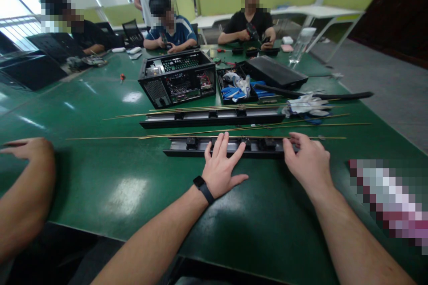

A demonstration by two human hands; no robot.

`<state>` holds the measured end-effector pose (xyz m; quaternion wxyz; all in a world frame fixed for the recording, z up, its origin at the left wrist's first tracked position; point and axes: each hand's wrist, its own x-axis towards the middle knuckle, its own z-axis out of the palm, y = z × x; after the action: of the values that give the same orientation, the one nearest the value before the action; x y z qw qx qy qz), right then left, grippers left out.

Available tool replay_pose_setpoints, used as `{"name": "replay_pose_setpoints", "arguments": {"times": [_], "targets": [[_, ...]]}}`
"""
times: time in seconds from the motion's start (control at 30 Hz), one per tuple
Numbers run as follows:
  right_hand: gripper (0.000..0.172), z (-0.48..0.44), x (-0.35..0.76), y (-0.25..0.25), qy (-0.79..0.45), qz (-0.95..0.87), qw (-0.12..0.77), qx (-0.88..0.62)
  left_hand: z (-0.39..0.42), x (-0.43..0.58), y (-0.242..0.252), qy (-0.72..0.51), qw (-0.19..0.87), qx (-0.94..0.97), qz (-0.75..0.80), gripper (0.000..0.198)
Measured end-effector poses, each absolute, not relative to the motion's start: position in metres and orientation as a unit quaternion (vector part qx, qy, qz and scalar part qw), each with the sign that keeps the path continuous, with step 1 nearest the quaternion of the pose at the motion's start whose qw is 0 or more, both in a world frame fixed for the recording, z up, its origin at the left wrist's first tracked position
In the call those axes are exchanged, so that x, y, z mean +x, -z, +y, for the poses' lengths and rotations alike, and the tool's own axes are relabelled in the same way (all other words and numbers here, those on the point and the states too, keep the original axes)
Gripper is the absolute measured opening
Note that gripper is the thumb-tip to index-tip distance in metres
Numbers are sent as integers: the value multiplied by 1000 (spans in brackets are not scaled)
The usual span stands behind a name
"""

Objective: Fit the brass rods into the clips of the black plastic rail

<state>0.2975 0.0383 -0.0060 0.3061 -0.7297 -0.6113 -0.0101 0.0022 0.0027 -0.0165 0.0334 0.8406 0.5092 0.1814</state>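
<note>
A long black channel [183, 153] with a silvery inside and several dark blocks in it lies crosswise in front of me on the green table. Across its middle rests my left hand [219, 169], fingers spread, with a black watch on the wrist. My right hand [309, 156] is closed at the channel's right end, thumb on the near side and fingers curled behind; the exact contact is partly hidden. Thin brass-coloured rods [334, 124] run along the far side of this channel. Beyond them lies a second similar channel [157, 124], with more rods above it.
An open black computer case [182, 82] stands further back, beside a black tray of gloves [236, 87] and a flat black panel [274, 72]. White gloves [307, 106] lie to the right. A co-worker's arm [30, 187] reaches in at left. Several people work across the table.
</note>
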Motion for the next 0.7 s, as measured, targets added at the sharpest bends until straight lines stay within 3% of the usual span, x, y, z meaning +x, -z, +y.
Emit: {"name": "replay_pose_setpoints", "arguments": {"times": [0.7], "targets": [[53, 37, 297, 5, 4, -611, 298, -733, 2, 2, 14, -172, 40, 842, 509, 111]]}}
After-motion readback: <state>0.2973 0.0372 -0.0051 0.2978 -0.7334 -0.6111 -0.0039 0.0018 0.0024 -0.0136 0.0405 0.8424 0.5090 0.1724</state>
